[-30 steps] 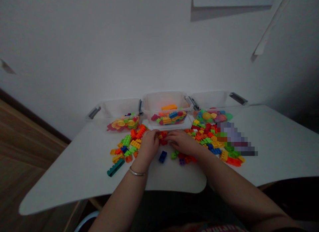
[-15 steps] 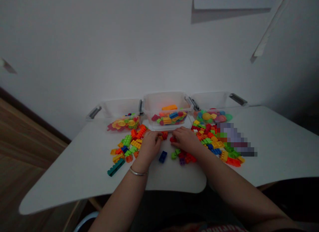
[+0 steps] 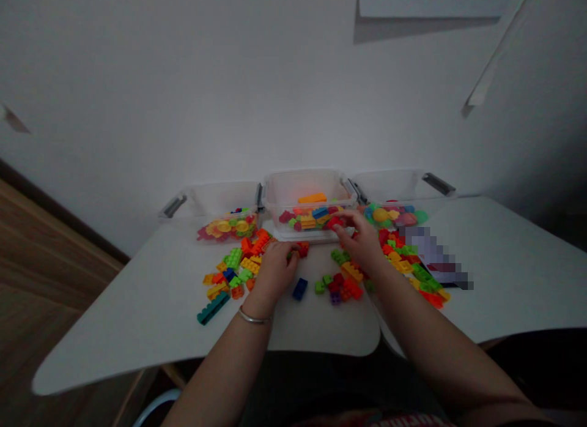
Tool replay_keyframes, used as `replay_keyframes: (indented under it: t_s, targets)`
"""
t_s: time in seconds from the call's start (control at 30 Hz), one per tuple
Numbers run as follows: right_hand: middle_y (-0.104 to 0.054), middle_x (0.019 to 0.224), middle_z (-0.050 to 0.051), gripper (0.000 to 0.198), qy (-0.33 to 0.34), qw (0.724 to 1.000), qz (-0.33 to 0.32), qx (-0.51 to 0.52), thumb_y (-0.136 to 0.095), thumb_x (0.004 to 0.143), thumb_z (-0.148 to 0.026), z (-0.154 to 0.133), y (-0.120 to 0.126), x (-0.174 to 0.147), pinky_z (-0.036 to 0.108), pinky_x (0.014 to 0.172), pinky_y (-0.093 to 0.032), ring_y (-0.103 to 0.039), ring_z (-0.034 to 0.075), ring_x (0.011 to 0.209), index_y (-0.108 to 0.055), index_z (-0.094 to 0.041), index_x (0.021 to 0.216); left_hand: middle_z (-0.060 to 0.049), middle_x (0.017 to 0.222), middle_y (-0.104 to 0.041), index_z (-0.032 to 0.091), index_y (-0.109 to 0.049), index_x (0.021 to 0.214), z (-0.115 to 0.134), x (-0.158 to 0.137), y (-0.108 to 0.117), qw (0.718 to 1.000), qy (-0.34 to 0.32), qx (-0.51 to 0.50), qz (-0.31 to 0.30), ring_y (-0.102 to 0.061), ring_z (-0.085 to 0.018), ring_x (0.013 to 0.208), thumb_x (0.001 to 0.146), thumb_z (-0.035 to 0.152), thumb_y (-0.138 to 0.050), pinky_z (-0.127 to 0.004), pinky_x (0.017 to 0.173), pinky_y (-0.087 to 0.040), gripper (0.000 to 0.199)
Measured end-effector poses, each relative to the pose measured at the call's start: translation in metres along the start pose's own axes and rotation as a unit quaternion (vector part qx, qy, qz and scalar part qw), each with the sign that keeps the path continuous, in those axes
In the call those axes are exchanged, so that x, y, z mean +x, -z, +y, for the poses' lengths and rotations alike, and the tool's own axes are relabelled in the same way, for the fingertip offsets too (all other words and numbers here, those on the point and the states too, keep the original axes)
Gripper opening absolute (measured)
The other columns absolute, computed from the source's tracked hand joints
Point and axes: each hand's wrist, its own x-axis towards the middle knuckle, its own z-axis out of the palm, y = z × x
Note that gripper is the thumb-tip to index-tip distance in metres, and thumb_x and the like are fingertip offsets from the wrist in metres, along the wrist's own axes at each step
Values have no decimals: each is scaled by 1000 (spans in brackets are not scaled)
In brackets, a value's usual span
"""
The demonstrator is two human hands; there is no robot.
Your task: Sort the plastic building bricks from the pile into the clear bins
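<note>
My right hand (image 3: 362, 240) is raised at the front of the middle clear plastic bin (image 3: 312, 234), its fingers pinching a red toy brick (image 3: 335, 222). My left hand (image 3: 276, 263) stays low over the table, fingers curled beside the left pile; what they hold, if anything, is mostly hidden. Just past its fingertips lies another red brick (image 3: 302, 248). A dark blue brick (image 3: 300, 289) lies alone between my hands. Nearer my right forearm is a small cluster with a purple brick (image 3: 335, 298) and green bricks (image 3: 320, 287). Mixed bricks fill the middle bin's bottom.
Two more clear bins stand alongside, the left bin (image 3: 220, 197) holding yellow and red pieces, the right bin (image 3: 389, 185) holding round coloured ones. A long teal brick (image 3: 213, 308) lies by the left pile. A blurred-out flat item (image 3: 431, 252) sits beyond the right pile.
My right hand has moved up and away from me, from the tabletop to the middle bin's front, carrying the red brick. My left hand has hardly moved.
</note>
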Motion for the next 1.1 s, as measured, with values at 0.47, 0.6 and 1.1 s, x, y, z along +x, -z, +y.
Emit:
replay_keyframes:
  t_s: [0.47,0.6,1.1]
  targets:
    - [-72,90,12,32,-22,940,-142,-308,-46,95,-33,9,17,78,42,90,-46,-60,28,95,-73,-17,96,-7,88,-71,19,-70,87,1,2,1,1000,-4,-5,-8,-62,-24,92,82,12,-51,-41,88,-49,20]
    - [-73,95,15,43,6,919,-179,-352,-36,100,-33,6,12,73,44,98,-41,-60,29,101,-74,-14,89,-7,87,-72,18,-70,85,2,2,1,1000,-14,-1,-18,-61,-24,90,81,10,-50,-41,87,-49,22]
    - [-62,132,14,46,1,971,-83,-224,-32,99,-36,7,16,52,45,105,-40,-53,28,123,-55,-13,132,-6,89,-73,19,-71,85,0,1,1,999,-23,-8,-30,-62,-24,90,83,11,-52,-41,87,-48,21]
